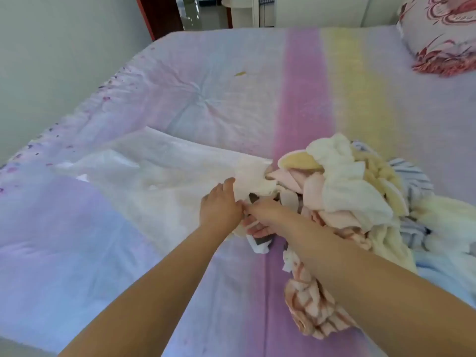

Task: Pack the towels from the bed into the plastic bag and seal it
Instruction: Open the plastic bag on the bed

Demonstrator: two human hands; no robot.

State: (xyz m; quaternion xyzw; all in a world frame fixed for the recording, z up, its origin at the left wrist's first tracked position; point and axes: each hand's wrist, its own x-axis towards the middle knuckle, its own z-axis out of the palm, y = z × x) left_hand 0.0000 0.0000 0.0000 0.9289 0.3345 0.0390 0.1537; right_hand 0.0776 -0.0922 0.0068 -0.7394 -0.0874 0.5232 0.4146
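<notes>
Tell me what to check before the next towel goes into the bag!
1. Plastic bag lying on the bed: ok.
2. Bag mouth facing the towel pile: ok.
3. Bag mouth held open: cannot tell; the left hand and right hand meet at its edge, but the picture is blurry.
4. Towels within reach: ok, the pile lies right beside the hands.
5. Towel gripped and ready: cannot tell; the right hand's fingers curl round some cloth or plastic.
6. Striped pink towel packed: not ok, it lies under the right forearm.
</notes>
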